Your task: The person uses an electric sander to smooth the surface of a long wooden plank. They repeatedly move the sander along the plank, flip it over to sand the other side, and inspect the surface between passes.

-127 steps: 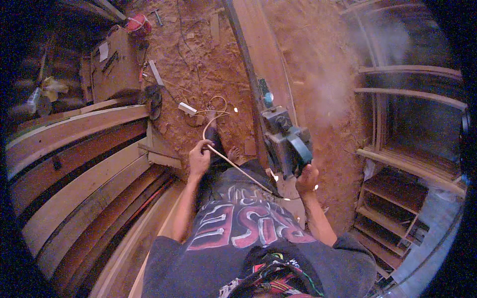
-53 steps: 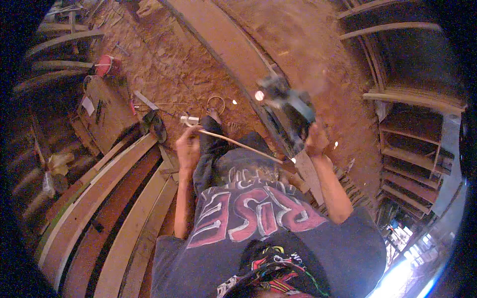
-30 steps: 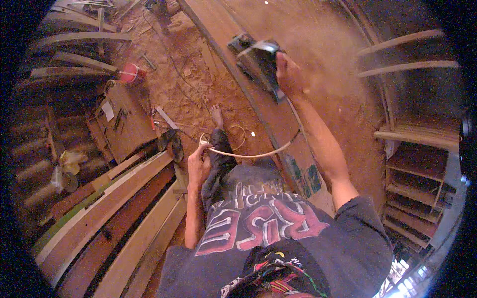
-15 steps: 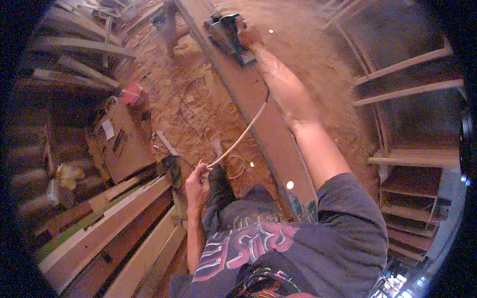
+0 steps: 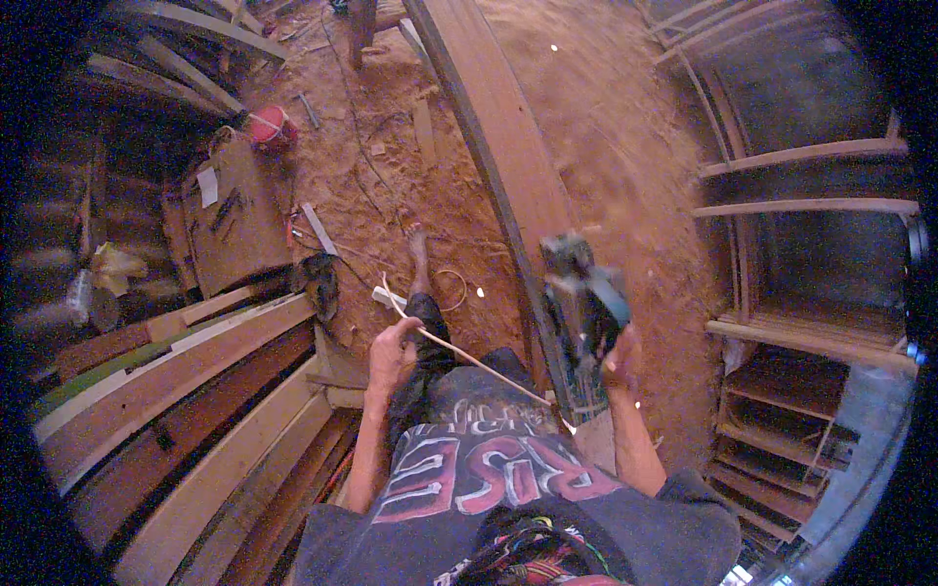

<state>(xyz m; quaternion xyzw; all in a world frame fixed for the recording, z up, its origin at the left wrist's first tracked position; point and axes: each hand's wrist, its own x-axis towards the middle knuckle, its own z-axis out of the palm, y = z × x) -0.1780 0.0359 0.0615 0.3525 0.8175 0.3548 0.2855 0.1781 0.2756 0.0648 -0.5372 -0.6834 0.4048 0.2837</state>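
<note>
A long reddish-brown wooden plank runs from the far middle toward my body, right of centre. At its near end is a dark electric hand planer, smeared by motion. My right hand grips the planer's handle from the right side, its fingers partly blurred. A pale power cord goes from near the planer to my left hand, which is closed around it in front of my body, away from the plank. The cord's loose part curls up beyond the left fingers.
Stacked timber fills the lower left. Beyond it stand a brown box-like bench and a red bucket. Shavings and a dark cable cover the ground. Wooden frames and shelves line the right.
My right hand has drawn the planer back along the plank, from its far part to the near end. My left hand keeps hold of the cord, which now hangs lower near my body.
</note>
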